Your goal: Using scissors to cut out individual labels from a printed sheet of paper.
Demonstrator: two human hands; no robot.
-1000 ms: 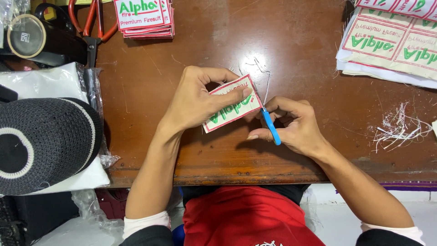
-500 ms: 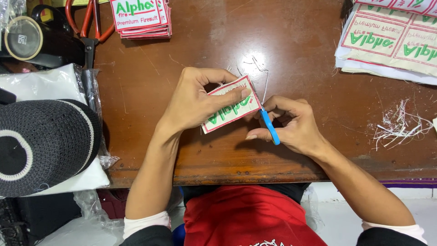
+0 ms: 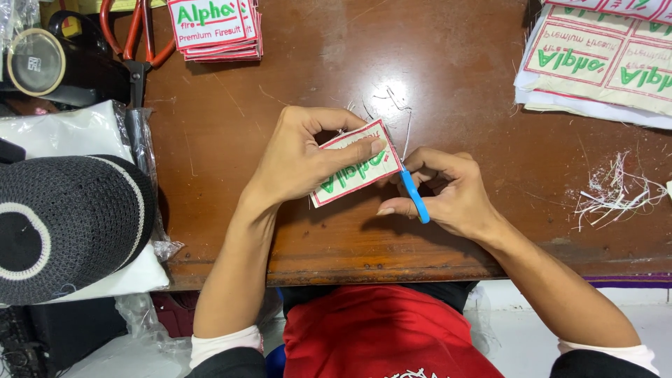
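Little has shifted since a second ago: both hands remain over the brown bench [image 3: 210, 140], the patch tilted much as before. Seen from the head camera, the left hand [image 3: 297, 161] has its fingers clenched on a white embroidered patch [image 3: 357, 164] with a red border, thumb pressed on top. The right hand [image 3: 451, 192] grips a blue-handled trimming tool [image 3: 414, 196] at the patch's right edge. Trimming cleanly likely means keeping the patch taut and the tip close against the border. Loose threads [image 3: 612, 192] lie well apart, at right.
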